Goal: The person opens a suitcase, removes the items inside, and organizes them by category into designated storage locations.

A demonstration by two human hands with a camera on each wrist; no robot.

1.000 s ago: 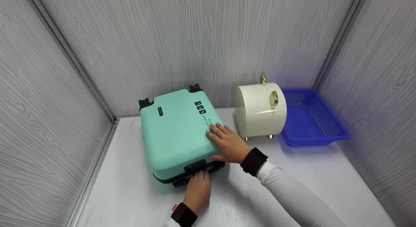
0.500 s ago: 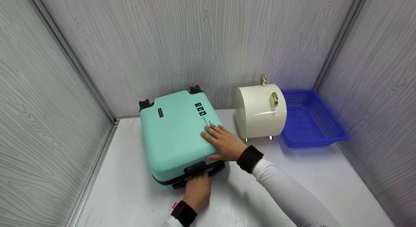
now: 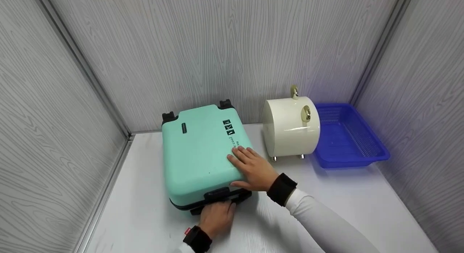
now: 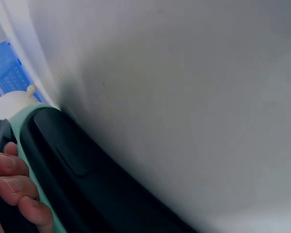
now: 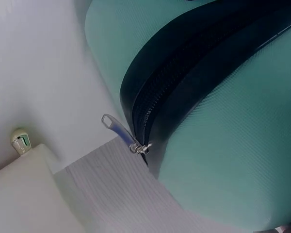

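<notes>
A mint-green hard-shell suitcase (image 3: 201,151) lies flat on the white table (image 3: 145,216), its wheels toward the back wall. My right hand (image 3: 251,165) rests flat on the lid's right side, fingers straight. At the near end, my left hand (image 3: 216,214) grips the black handle (image 3: 221,193). The left wrist view shows its fingers (image 4: 14,189) curled against the suitcase's black edge (image 4: 87,179). The right wrist view shows the mint shell (image 5: 223,160), the black zipper band (image 5: 184,87) and a metal zipper pull (image 5: 119,132) hanging off it.
A cream round-topped case (image 3: 291,128) with gold fittings stands just right of the suitcase. Beside that case, a blue plastic basket (image 3: 348,137) sits in the back right corner. Grey wood-grain walls close in the table on three sides.
The suitcase has slid slightly to the right, toward the cream case, with both hands staying on it. The left hand has edged a little toward me along the handle.
</notes>
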